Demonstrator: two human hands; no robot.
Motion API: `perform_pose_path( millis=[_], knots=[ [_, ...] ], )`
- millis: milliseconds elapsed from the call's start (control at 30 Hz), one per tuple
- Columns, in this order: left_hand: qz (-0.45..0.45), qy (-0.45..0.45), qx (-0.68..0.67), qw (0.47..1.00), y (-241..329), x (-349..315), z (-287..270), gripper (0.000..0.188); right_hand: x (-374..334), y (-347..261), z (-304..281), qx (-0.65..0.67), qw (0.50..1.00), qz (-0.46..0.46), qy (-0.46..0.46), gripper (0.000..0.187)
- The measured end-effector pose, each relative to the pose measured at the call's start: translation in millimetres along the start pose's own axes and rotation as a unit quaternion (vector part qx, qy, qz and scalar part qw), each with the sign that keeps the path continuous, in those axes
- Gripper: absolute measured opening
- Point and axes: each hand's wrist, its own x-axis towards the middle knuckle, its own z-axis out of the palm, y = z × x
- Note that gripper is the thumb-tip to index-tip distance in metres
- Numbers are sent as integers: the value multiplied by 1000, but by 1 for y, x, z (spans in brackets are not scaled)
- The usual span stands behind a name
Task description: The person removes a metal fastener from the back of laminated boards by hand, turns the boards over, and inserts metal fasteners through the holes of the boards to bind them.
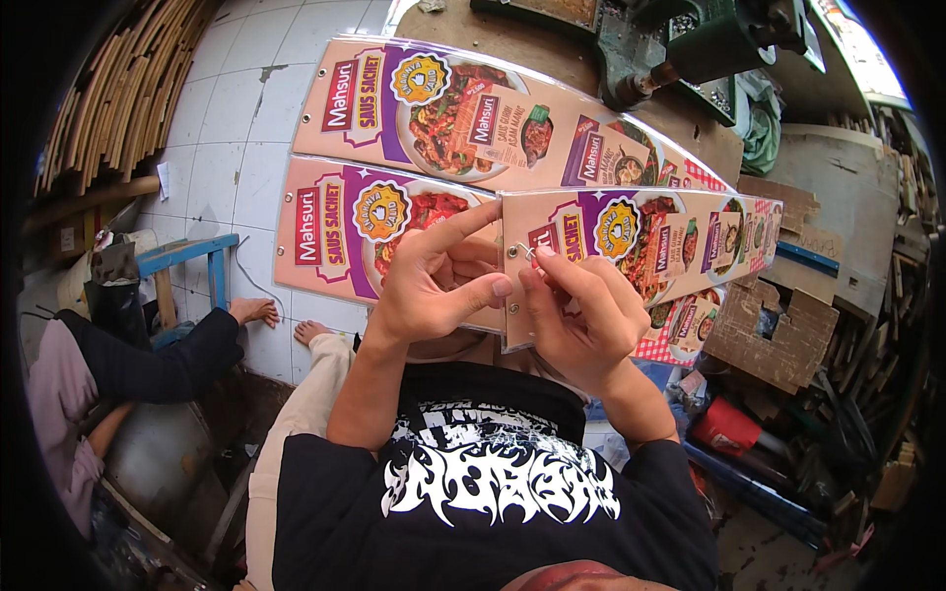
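A stiff, glossy printed food sign [680,236], beige and purple with dish pictures, lies across my front, metal eyelets along its left edge. At the upper eyelet my right hand [591,310] pinches a small whitish loop between thumb and forefinger; whether it is string or wire I cannot tell. My left hand [434,281] is beside that edge, index finger stretched to the sign's upper left corner, thumb apart and other fingers partly curled. Nothing shows in its grasp. Beneath lie two matching signs, a far one [379,133] and a nearer one [330,236], partly covered.
A green hand-press machine [709,54] stands on the worktable [532,34] at the far right. Cardboard [774,325] leans on the right. Wooden strips [123,79] are stacked far left. Another person's leg [148,355] and a blue stand [187,261] are at left on white tiles.
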Motion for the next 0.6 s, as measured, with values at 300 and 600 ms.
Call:
perform_pose_path(
  millis=[300,600],
  knots=[
    [0,7,95,995,1,-2,-2,59,6,2,-4,6,999,-38,-32,29],
    [-4,18,114,993,4,0,4,54,14,16,-9,-61,973,-193,-107,36]
  ],
)
